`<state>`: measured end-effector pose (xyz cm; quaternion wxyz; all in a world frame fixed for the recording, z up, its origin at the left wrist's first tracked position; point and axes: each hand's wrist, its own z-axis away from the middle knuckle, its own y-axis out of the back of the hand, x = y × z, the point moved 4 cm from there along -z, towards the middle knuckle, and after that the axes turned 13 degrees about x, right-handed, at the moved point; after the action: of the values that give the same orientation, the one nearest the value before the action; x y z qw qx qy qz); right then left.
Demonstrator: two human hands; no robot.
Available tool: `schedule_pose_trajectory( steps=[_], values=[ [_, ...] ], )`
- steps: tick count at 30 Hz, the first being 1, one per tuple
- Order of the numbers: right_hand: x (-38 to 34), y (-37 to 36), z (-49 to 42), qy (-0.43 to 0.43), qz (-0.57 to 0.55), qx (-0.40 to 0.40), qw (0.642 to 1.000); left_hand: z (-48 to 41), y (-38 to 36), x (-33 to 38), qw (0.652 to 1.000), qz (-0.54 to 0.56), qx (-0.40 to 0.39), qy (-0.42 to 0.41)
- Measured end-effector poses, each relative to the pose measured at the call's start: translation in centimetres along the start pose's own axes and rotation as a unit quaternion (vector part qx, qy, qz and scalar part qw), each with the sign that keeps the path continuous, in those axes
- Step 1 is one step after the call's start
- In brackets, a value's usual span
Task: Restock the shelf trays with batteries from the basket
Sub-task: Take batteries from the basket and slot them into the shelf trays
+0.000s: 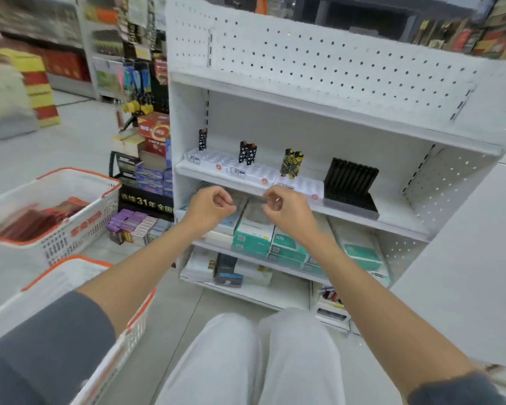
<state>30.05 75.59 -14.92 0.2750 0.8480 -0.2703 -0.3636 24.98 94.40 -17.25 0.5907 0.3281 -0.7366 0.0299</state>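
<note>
I sit low in front of a white shelf unit (327,112), my knees (263,346) in light trousers just below it. Both my arms reach forward. My left hand (211,207) and my right hand (287,209) are raised near each other, in front of the edge of the shelf that carries the trays. The fingers of both hands are curled in, the thumb near the fingertips, like a pinch. The picture is blurred there, so I cannot tell if they grasp something small or nothing.

On this shelf stand three white trays (208,159) with many small holes, side by side. The left tray has one dark battery pack with white stars (202,139) at the back. The middle tray has two such packs (247,152). The right tray has two black and yellow packs (292,162). At the right of them stands a black rack (351,182).

At my left, on the floor, is a white basket with orange rim (70,206) holding red packs (38,219). A second basket (79,276) is nearer, partly hidden under my left arm. Below the trays, the lower shelves hold teal and white boxes (254,238).
</note>
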Motion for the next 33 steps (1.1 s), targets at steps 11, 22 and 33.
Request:
schedule_pose_trajectory(
  steps=[11, 22, 33],
  values=[
    [-13.9, -28.9, 9.9, 0.028, -0.031, -0.365, 0.93, 9.3, 20.4, -26.0, 0.959, -0.15, 0.086, 0.223],
    [-15.7, -46.9, 19.6, 0.053, -0.043, -0.557, 0.828, 21.7, 27.9, -48.3, 0.856, -0.171, 0.119, 0.474],
    [-12.9, -52.5, 20.0, 0.045, -0.054, -0.581, 0.811, 24.7, 21.2, -58.6, 0.803, -0.367, -0.218, 0.415]
  ],
)
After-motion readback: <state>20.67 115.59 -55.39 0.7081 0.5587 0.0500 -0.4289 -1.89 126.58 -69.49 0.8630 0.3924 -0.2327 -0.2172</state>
